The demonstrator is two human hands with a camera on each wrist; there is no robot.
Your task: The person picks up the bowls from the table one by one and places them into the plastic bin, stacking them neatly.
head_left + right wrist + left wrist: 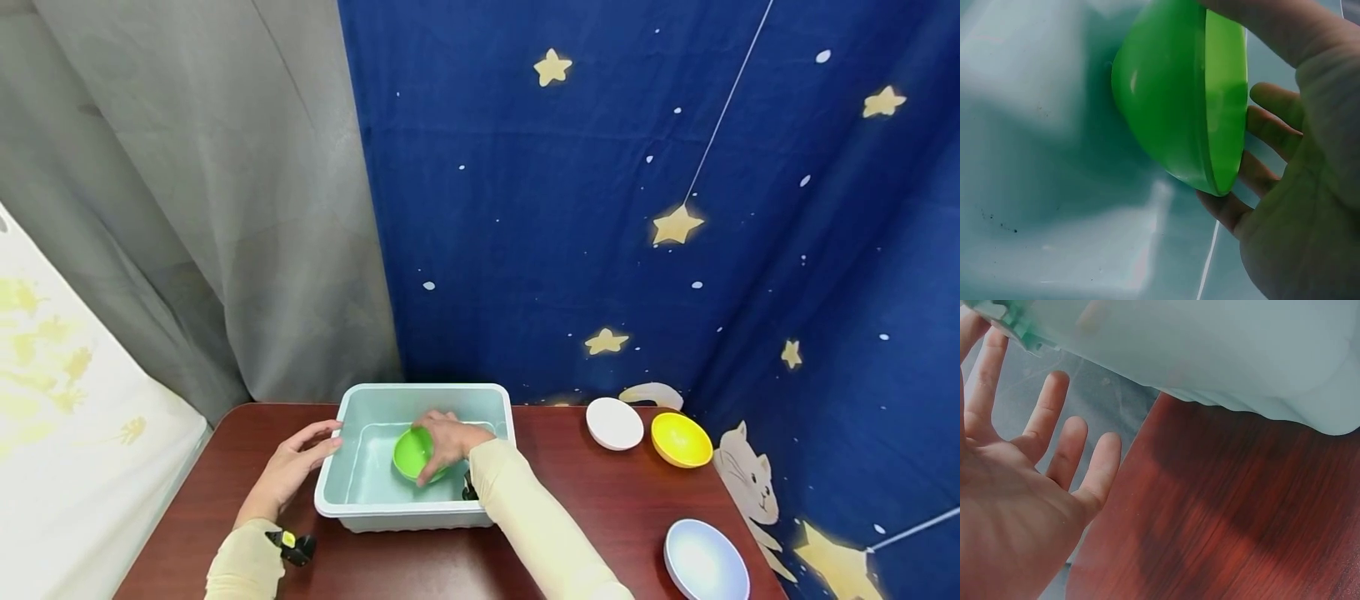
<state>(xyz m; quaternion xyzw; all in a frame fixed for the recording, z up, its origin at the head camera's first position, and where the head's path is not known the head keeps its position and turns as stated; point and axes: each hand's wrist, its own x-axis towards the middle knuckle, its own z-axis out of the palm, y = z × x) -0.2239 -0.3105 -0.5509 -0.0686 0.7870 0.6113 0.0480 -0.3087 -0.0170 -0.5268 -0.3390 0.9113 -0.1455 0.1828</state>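
Head view: right hand reaches into the pale tub and holds the green bowl, fingers curled over its rim, bowl tilted against the tub floor near the middle. Left hand lies flat with straight fingers at the tub's left wall, fingertips at the rim. The tub sits on the dark red surface near its back edge. White dish and yellow bowl stand well apart to the right, a pale blue plate nearer the front right.

Left wrist view: left hand open, fingers spread, holding nothing; tub just beside, surface below.

Right wrist view: green bowl on edge, thumb above and fingers behind the rim. Right hand grips the rim.

Bowl looks like light, stiff plastic, smooth and likely slippery; the rim is the best hold. The tub walls hem the hand in; straight up is the free way out. Open room to the tub's right and front.
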